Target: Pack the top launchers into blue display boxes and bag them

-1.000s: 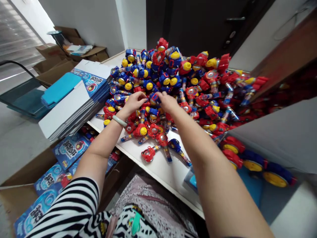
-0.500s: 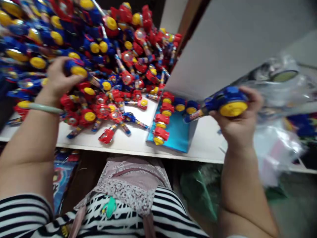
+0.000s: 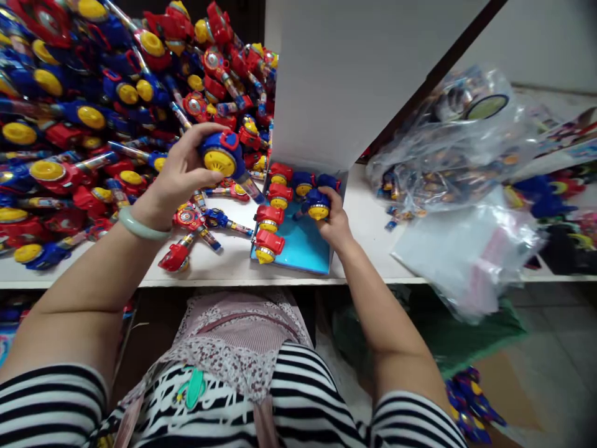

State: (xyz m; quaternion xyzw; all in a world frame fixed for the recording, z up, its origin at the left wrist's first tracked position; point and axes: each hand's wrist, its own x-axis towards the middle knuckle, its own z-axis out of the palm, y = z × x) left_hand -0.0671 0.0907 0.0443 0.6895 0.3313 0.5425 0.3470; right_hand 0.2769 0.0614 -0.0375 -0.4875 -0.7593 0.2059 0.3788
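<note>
My left hand (image 3: 184, 171) grips a blue toy (image 3: 222, 154) with a yellow round top and a tube-like handle that points down to the right. It is held above the table, just left of an open box (image 3: 303, 252) with a blue inside. My right hand (image 3: 336, 224) is closed on another blue toy (image 3: 318, 204) with a yellow top, low inside the box at its right side. Red toys (image 3: 269, 218) stand in a column along the box's left side. Two blue toys (image 3: 304, 182) sit at its back. My right fingers partly hide the held toy's edge.
A large pile of red and blue toys (image 3: 88, 118) covers the table's left side. The box's raised white lid (image 3: 326, 81) stands behind it. To the right lie clear plastic bags (image 3: 448, 149) and a flat plastic sheet (image 3: 457, 249). Several blue toys (image 3: 473, 398) lie low at right.
My right hand has brought its blue toy left and down into the box. My left hand has moved right from the pile with a blue toy. The view has shifted.
</note>
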